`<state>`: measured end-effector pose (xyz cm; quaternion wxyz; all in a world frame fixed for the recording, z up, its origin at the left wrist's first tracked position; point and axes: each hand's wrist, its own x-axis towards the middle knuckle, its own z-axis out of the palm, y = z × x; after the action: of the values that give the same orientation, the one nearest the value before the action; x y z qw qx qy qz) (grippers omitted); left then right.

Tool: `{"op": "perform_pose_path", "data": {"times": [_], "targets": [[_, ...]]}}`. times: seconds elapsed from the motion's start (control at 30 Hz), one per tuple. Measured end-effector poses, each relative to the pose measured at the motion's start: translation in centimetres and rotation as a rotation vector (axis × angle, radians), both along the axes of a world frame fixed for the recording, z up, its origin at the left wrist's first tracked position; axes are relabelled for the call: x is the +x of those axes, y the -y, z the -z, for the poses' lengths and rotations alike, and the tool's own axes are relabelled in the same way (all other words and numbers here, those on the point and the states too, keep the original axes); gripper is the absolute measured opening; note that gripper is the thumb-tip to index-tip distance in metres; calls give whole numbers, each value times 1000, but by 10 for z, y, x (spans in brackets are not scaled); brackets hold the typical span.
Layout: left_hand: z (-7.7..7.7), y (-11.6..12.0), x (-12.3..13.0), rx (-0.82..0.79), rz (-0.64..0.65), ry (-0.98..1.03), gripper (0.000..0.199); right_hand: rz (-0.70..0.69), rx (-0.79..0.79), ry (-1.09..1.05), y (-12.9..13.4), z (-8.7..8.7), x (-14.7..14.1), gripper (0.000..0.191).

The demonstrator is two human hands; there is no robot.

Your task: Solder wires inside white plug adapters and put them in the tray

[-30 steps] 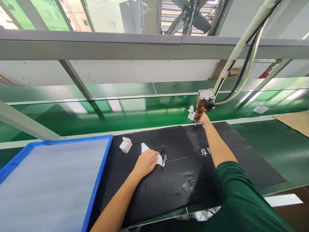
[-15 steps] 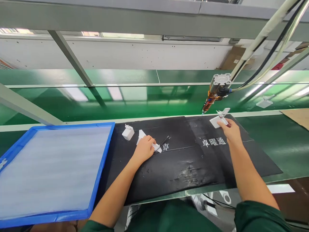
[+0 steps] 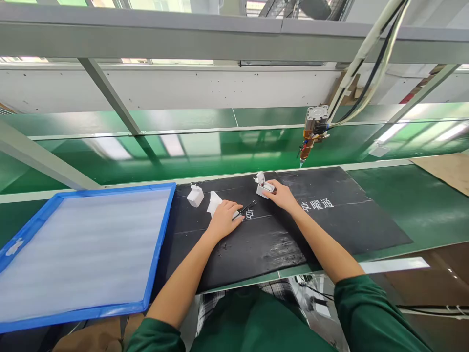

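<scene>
My right hand grips a small white box-shaped part with its upper piece raised, over the black mat. Lower and to the left, my left hand is closed around dark thin tweezers, whose tips point up and right. Beneath and beside that hand lies a white piece, partly covered by the fingers. A white cube-like part stands on the mat to the left of it.
A blue-rimmed tray with a white sheet lies at the left. An orange and silver tool hangs from cables beyond the mat. Brown cardboard lies at the far right; a metal rail runs behind.
My right hand has moved left with the white box-shaped part, closer to my left hand. The tweezers at my left hand are now turned slightly. The camera view has shifted a little.
</scene>
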<state>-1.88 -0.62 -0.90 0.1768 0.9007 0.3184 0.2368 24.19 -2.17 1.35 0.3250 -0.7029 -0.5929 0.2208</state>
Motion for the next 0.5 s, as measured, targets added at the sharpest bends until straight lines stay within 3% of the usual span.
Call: {"op": "perform_pose_path", "data": {"times": [0.13,0.23,0.37,0.5], "targets": [[3,-1,1,-54,60,-37,25,-148,-15,29,-19,2,-15,54],[2,-1,0,-86,73,-5,29,-233,1,27,-19,8,-26,57],[-7,2,-1,-26,-66,182,37,-297,62,27,-8,14,-43,56],[-18,8,0,140,-200,286,53,-386,269,167,6,14,-61,54]]}}
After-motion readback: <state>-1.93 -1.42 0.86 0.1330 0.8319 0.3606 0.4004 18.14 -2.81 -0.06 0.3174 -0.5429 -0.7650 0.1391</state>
